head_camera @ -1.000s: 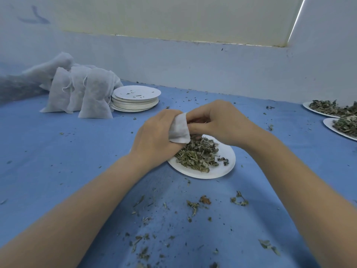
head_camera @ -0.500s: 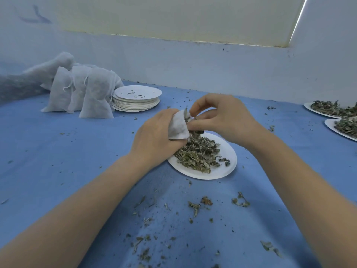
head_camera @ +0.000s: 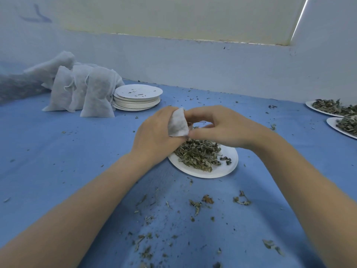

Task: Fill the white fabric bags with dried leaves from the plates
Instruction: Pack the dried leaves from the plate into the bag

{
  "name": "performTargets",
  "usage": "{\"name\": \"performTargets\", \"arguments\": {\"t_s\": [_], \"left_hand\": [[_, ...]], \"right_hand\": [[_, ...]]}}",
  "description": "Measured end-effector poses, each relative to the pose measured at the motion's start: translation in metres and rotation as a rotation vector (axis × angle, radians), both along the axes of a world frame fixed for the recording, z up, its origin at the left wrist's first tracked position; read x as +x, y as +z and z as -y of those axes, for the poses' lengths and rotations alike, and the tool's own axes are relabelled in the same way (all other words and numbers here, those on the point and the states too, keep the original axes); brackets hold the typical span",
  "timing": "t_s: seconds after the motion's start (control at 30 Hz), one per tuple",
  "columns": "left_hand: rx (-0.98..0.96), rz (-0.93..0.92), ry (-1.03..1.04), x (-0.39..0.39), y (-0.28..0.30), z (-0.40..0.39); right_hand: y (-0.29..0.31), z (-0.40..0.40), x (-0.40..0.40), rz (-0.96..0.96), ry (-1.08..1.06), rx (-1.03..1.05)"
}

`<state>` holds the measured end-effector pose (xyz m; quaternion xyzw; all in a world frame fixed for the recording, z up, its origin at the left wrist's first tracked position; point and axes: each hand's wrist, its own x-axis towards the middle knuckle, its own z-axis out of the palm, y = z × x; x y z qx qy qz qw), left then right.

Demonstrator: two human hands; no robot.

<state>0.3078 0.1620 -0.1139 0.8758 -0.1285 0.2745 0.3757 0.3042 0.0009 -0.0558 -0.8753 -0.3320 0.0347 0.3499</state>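
Left hand is gripping the white fabric bag directly above the plate; right hand fingers are pinching its mouth from the right

Blue cloth covers table; pale wall behind; cream blind above; grey fabric far left.

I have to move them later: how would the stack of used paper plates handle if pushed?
The stack of paper plates probably feels light, since the plates look thin. Its layers look slightly uneven, so a push may fan them out. Crumbs on the top plate would likely scatter.
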Motion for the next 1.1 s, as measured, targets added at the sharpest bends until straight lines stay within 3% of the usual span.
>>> {"name": "performTargets", "arguments": {"t_s": [0.07,0.23,0.37,0.6,0.73,0.83,0.93,1.1], "left_hand": [[0.003,0.004,0.006,0.001,-0.001,-0.001],[0.054,0.031,-0.021,0.003,-0.002,-0.002],[0.065,0.045,-0.029,0.004,-0.004,0.000],[0.016,0.014,-0.024,0.007,-0.006,-0.003],[0.046,0.015,0.009,0.009,-0.006,-0.008],[0.132,0.012,0.076,0.012,-0.006,-0.013],[0.232,0.037,0.117,0.013,-0.006,-0.016],[0.229,0.016,0.120,0.012,-0.007,-0.015]], "right_hand": [[0.000,0.001,0.000,0.022,-0.002,-0.004],[-0.004,0.003,0.007,0.058,-0.202,0.220],[-0.004,0.000,0.010,0.042,-0.180,0.298],[0.004,0.005,0.004,0.060,-0.128,0.136],[0.006,0.012,0.007,0.173,-0.231,0.064],[0.004,0.017,0.012,0.153,-0.272,0.021],[0.001,0.019,0.013,0.134,-0.272,-0.139],[-0.004,0.010,0.010,-0.024,-0.193,-0.463]]}}
